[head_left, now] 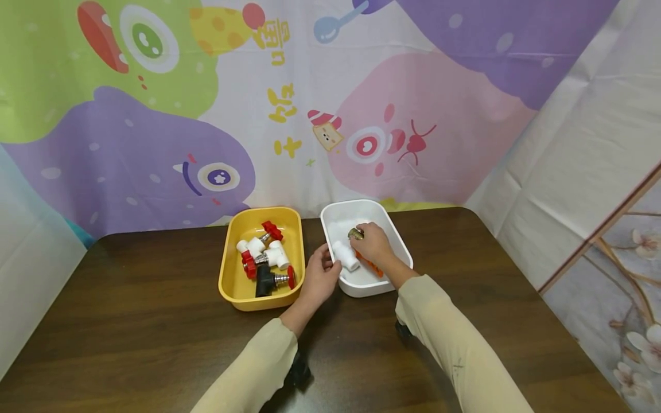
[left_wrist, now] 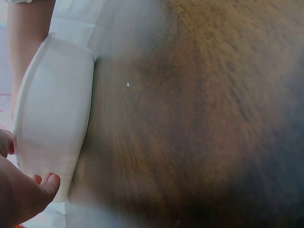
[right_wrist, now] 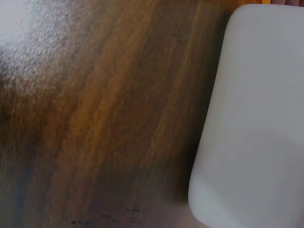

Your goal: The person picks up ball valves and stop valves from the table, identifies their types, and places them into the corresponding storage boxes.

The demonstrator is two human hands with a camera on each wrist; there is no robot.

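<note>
My left hand grips the left wall of the white tray; in the left wrist view its fingers touch the tray's outside. Reaching inside that tray, my right hand holds a small brass-coloured fitting at its fingertips. A white plastic pipe fitting lies in the tray, left of that hand. Partly hidden under the right hand is an orange object, its kind unclear. The right wrist view shows the tray's outer wall but not the held fitting.
Left of the white tray stands a yellow tray. It holds white pipe fittings with red-handled valves and a black tee valve. Both trays stand on a dark wooden table, near a printed curtain.
</note>
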